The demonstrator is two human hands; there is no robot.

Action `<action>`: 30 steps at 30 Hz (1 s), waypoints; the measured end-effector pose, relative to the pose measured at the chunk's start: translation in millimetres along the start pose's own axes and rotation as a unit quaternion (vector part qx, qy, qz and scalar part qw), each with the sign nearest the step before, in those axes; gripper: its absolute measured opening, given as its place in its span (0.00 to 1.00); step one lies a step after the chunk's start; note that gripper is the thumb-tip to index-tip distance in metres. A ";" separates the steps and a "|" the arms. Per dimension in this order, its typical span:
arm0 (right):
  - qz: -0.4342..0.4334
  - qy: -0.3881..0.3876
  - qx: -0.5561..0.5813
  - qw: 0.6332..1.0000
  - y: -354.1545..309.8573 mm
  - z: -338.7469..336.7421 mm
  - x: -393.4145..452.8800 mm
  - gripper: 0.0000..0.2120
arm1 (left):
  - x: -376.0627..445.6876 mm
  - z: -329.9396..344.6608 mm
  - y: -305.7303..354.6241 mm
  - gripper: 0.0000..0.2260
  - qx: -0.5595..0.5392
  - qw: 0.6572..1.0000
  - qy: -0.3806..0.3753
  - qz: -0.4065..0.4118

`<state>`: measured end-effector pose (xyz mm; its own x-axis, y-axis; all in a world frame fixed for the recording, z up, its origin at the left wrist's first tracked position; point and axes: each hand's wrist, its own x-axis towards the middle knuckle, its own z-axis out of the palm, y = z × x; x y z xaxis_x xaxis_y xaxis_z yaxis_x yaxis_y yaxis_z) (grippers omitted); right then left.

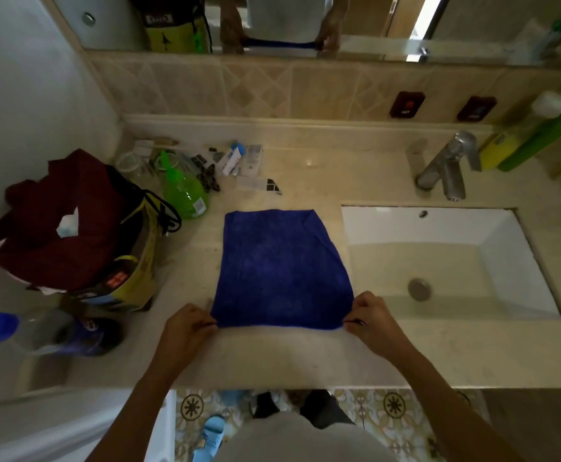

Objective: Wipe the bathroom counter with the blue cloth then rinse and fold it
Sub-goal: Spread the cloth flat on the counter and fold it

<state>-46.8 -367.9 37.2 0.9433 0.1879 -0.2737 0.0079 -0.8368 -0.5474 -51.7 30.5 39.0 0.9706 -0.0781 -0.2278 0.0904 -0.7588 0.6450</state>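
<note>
The blue cloth [280, 268] lies spread flat on the beige bathroom counter [272, 358], just left of the sink [439, 261]. Its far right corner is folded in slightly. My left hand [190, 323] pinches the cloth's near left corner. My right hand [372, 316] pinches the near right corner. Both hands rest low at the counter surface, with the near edge of the cloth stretched straight between them.
A chrome faucet [449, 165] stands behind the sink. A green spray bottle [182, 188], small toiletries [235, 161] and a bag stuffed with dark red fabric [69, 225] crowd the left. A blue-capped bottle [22, 331] lies at the near left. A green-yellow bottle [532, 141] stands far right.
</note>
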 end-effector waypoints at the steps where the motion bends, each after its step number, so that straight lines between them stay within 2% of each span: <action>1: 0.005 -0.012 -0.002 1.000 0.4 0.6 -3.5 0.07 | -3.6 1.1 -3.0 0.19 0.004 1.000 0.006 0.001; 6: 0.030 -0.062 -0.008 0.998 0.8 1.0 -20.1 0.08 | -22.7 9.2 -23.2 0.14 0.025 0.999 0.022 0.008; 10: 0.033 -0.093 -0.024 0.995 2.1 1.0 -26.4 0.08 | -31.1 12.5 -31.6 0.03 0.032 0.999 0.017 0.013; 12: 0.052 -0.114 -0.028 0.992 -2.6 -3.6 -24.1 0.07 | -30.0 8.2 -32.0 0.12 0.053 0.998 -0.009 0.028; 13: 0.079 -0.117 -0.015 0.990 -5.3 -6.7 -20.9 0.10 | -27.9 4.7 -29.0 0.15 0.058 0.998 -0.026 0.024; 15: 0.137 -0.099 0.012 0.985 -11.5 -15.3 -10.2 0.16 | -17.6 -7.2 -16.6 0.16 0.046 0.996 -0.065 -0.029; 16: 0.150 -0.074 0.019 0.986 -15.5 -20.9 -1.6 0.14 | -7.6 -12.4 -10.0 0.14 0.022 0.996 -0.064 -0.057; 19: 0.136 0.027 0.054 0.989 -33.9 -37.5 40.4 0.06 | 44.2 -21.0 8.4 0.04 -0.025 0.995 0.020 -0.093; 21: 0.124 0.061 0.066 0.988 -49.1 -42.9 79.5 0.04 | 86.4 -22.9 22.7 0.05 -0.040 0.992 0.070 -0.101; 23: 0.098 0.063 0.057 0.992 -65.2 -41.7 117.4 0.04 | 126.8 -23.0 38.2 0.08 -0.068 0.988 0.092 -0.106; 25: 0.060 0.053 0.016 0.997 -75.8 -34.6 146.2 0.12 | 159.1 -22.0 50.2 0.08 -0.073 0.989 0.084 -0.100; 28: 0.043 0.024 -0.076 0.996 -73.9 -24.9 168.5 0.22 | 185.9 -17.8 48.9 0.03 -0.009 0.994 0.057 -0.096; 30: 0.044 0.012 -0.072 0.996 -65.6 -21.7 175.2 0.15 | 193.0 -15.9 43.9 0.04 0.016 0.993 0.064 -0.095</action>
<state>125.2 -291.2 42.3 0.9503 0.0991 -0.2951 -0.0295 -0.9150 -0.4024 143.2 -7.6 34.9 0.9574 0.1489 -0.2474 0.2688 -0.7724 0.5754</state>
